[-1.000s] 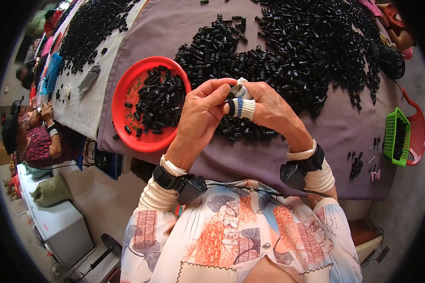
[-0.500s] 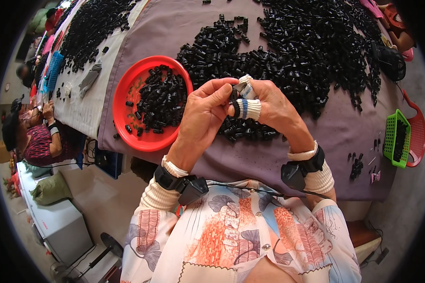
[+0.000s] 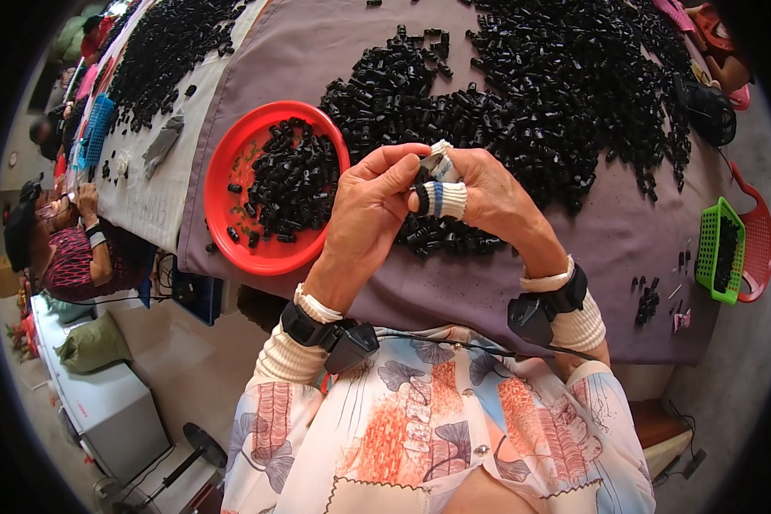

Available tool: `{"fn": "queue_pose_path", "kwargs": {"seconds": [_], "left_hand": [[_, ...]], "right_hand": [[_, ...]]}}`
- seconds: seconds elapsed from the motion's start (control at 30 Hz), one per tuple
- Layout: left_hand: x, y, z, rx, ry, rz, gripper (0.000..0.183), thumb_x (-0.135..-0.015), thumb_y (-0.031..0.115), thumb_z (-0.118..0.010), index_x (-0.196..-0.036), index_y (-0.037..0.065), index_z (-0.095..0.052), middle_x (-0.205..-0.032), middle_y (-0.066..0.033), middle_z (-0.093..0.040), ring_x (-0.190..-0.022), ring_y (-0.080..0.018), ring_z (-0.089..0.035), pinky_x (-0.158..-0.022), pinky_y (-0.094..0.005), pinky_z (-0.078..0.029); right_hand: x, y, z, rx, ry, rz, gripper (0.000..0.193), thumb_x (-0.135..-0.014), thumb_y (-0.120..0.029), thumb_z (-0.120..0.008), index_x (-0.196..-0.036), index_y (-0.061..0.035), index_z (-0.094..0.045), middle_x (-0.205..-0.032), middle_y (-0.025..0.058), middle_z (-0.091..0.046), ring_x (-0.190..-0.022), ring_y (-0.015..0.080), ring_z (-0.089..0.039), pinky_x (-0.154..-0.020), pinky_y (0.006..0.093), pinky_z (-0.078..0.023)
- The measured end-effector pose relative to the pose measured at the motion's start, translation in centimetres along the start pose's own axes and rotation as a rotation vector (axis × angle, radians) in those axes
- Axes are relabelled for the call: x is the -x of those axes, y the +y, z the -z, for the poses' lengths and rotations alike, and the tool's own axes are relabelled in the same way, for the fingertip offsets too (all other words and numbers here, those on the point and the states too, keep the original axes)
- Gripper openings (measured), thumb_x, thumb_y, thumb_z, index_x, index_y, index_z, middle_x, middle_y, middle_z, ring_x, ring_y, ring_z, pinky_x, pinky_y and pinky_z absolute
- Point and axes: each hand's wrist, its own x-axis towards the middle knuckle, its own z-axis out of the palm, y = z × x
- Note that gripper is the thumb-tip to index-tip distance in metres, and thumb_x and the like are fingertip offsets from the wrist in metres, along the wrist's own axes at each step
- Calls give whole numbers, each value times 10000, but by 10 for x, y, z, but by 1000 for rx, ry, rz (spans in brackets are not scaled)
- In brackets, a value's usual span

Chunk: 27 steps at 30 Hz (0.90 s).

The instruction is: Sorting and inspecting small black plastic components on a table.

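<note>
My left hand (image 3: 364, 214) is closed in a pinch, thumb against forefinger, around a small black plastic part (image 3: 421, 177) that shows only in part. Against it, my right hand (image 3: 493, 193) is closed too, wearing ribbed white finger covers with blue stripes on thumb and forefinger. A greyish bit shows between the right fingers, too hidden to name. Just beyond both hands spreads a large pile of black plastic parts (image 3: 488, 128). To the left of my left hand stands a round red basin (image 3: 217, 201) partly filled with the same black parts.
A mauve cloth (image 3: 437, 295) covers the table. At the right edge are a green basket (image 3: 708, 248) holding black parts and a red plastic basket (image 3: 758, 244). Few loose parts (image 3: 647, 300) lie near them. Another person (image 3: 77, 253) sits at the left by a second pile (image 3: 167, 56).
My right hand's covered fingers have shifted slightly left and down, closer to the left fingertips. My left hand keeps its pinch, and the basin and pile look the same.
</note>
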Motion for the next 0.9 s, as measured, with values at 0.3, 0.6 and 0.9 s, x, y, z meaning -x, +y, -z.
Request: {"fn": "queue_pose_path", "kwargs": {"seconds": [0.3, 0.6, 0.9], "left_hand": [[1, -2, 0, -28, 21, -22, 195, -875, 86, -570, -1031, -29, -593, -925, -69, -618, -786, -98, -584, -680, -217, -491], [0, -1, 11, -68, -35, -10, 208, -887, 108, -551, -1050, -17, -583, -940, -70, -623, -815, -111, -600, -711, -235, -501], [-2, -4, 14, 148, -73, 51, 234, -923, 132, -489, -1092, -12, -558, -901, -60, -620, -791, -102, -586, -734, -248, -493]], "right_hand": [[2, -6, 0, -11, -31, -69, 354, -702, -328, -717, -728, 1, -589, -598, 27, -494, -558, 120, -457, -515, 293, -370], [-3, 5, -2, 68, -39, 18, 409, -699, -365, -720, -669, 9, -557, -573, 32, -484, -546, 129, -447, -508, 308, -363], [2, 1, -3, -150, -14, -135, 341, -677, -349, -750, -692, -64, -565, -568, -36, -463, -465, 52, -427, -389, 212, -317]]}}
